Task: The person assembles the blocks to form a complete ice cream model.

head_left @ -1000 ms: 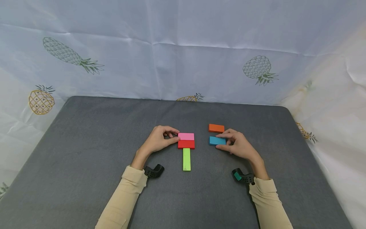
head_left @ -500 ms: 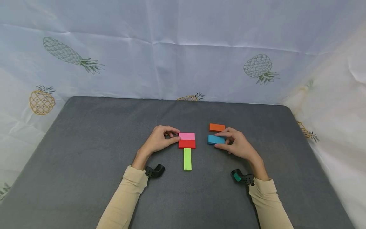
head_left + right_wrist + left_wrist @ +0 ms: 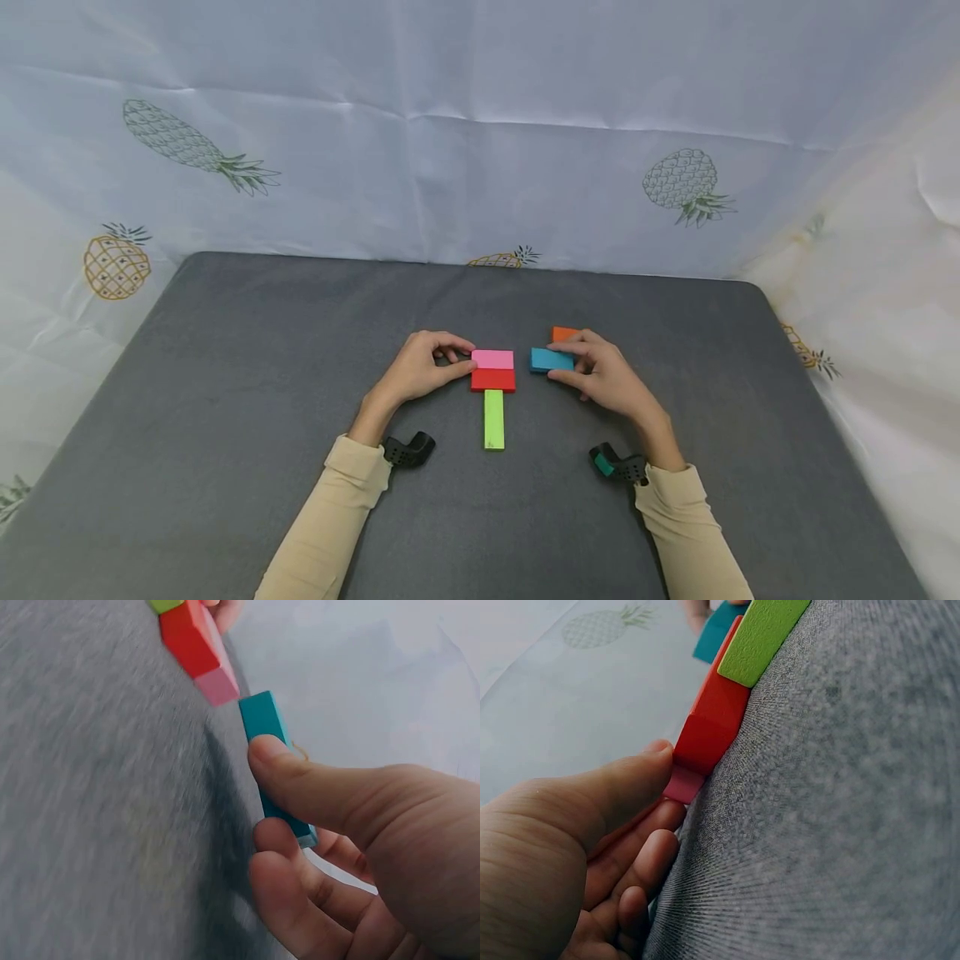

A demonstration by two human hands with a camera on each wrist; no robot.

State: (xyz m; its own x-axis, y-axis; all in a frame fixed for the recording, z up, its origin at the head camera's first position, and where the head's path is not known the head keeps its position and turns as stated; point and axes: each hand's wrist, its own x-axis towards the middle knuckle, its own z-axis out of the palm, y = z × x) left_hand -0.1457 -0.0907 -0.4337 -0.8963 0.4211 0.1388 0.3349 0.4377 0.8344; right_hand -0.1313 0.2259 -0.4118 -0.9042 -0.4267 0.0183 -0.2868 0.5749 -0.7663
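A pink block point(image 3: 492, 359) lies against the far side of a red block point(image 3: 492, 381). From the red block's near side a lime-green block point(image 3: 494, 421) extends towards the person, forming a T. My left hand point(image 3: 423, 365) pinches the left end of the pink block between thumb and fingers; the thumb point(image 3: 649, 769) sits by the seam with the red block. To the right, my right hand point(image 3: 603, 371) holds a blue block point(image 3: 550, 360) by its right end. In the right wrist view a shadow lies under this blue block point(image 3: 262, 716), which looks raised off the cloth.
An orange block point(image 3: 564, 333) lies behind the right hand, partly covered by its fingers. Dark grey cloth point(image 3: 262, 350) covers the table. A white curtain with pineapple prints point(image 3: 450, 183) hangs behind. Each wrist wears a black camera mount point(image 3: 408, 450).
My right hand has carried the blue block left and slightly away from the person, towards the pink and red blocks, and now partly covers the orange block. The left hand keeps its place.
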